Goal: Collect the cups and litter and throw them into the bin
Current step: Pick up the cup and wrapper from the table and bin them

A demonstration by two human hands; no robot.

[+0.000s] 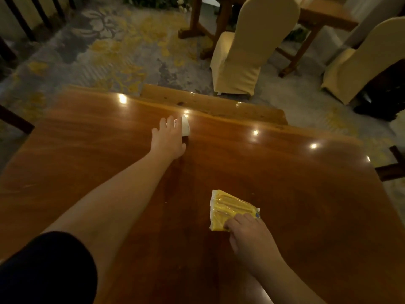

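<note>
A white paper cup stands near the far edge of the glossy wooden table. My left hand is stretched out to it, fingers curled around its left side, hiding most of the cup. Closer to me, right of centre, lies a yellow plastic wrapper flat on the table. My right hand rests on its near corner, fingertips pressing on the wrapper. No bin is in view.
A wooden bench runs along the table's far side. Two chairs in cream covers stand beyond on patterned carpet, beside another wooden table. A dark object sits at the right.
</note>
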